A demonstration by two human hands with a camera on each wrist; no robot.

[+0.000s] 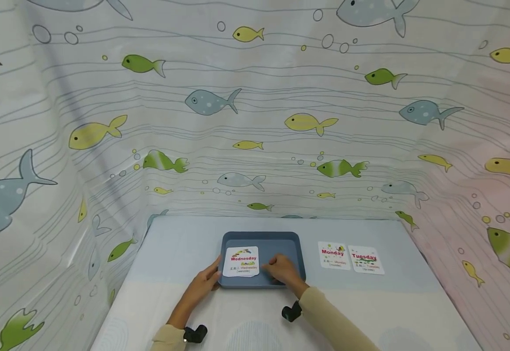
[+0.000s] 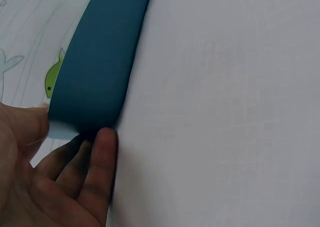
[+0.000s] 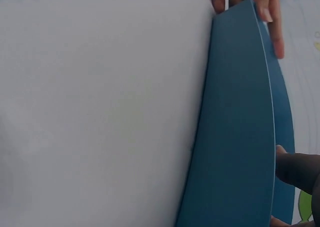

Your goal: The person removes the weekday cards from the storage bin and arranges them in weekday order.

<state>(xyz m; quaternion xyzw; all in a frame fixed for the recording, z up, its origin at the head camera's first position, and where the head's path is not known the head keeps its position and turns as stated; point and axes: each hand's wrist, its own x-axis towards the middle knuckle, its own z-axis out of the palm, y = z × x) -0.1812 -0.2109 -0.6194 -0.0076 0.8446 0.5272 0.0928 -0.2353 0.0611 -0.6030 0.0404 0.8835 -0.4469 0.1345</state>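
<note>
A blue-grey rectangular tray (image 1: 277, 241) lies on the table with a small stack of white cards (image 1: 242, 262) at its left; the top one reads "Wednesday". At the tray's near left corner, my left hand (image 1: 201, 285) grips the wall, its thumb by the rim and fingers against the outside (image 2: 75, 187). My right hand (image 1: 284, 271) hovers over the tray's right part, fingers loosely bent, one fingertip just right of the Wednesday card. No card shows in it. In the right wrist view the thumb (image 3: 297, 171) is above the tray's inside; the other fingers are mostly hidden.
To the tray's right, a "Monday" card (image 1: 334, 256) and a "Tuesday" card (image 1: 366, 260) lie side by side on the table (image 1: 347, 312). A fish-printed curtain (image 1: 255, 122) encloses the table's back and sides. Each wrist wears a small black camera.
</note>
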